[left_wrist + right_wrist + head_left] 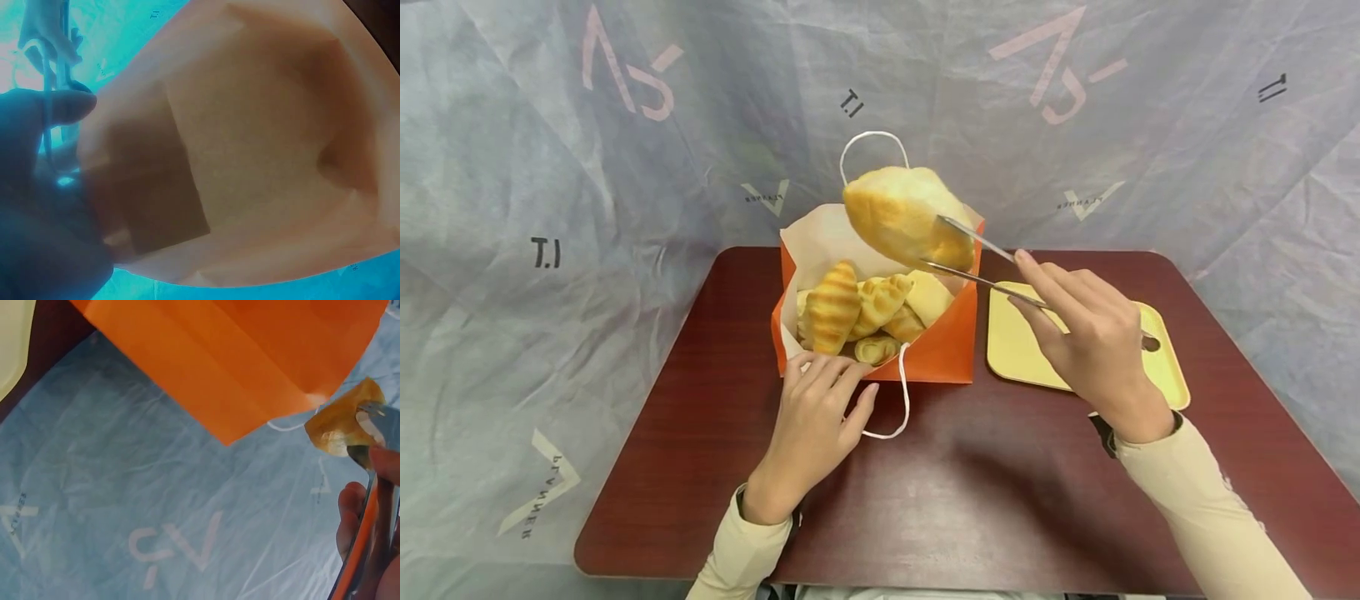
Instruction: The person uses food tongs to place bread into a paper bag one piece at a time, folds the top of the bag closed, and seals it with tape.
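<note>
My right hand grips metal tongs, whose tips pinch a large golden bread roll above the right side of an orange paper bag. In the right wrist view the roll hangs from the tongs beside the bag. Inside the bag lie a ridged croissant-like bread, a twisted bread and several other pieces. My left hand holds the bag's near rim, fingers bent over the edge; their tips are partly hidden. The left wrist view shows mostly blurred tan paper.
A pale yellow tray lies right of the bag, partly behind my right hand. White cord handles hang at the bag's front and stand at its back. The dark red table meets a grey printed sheet behind.
</note>
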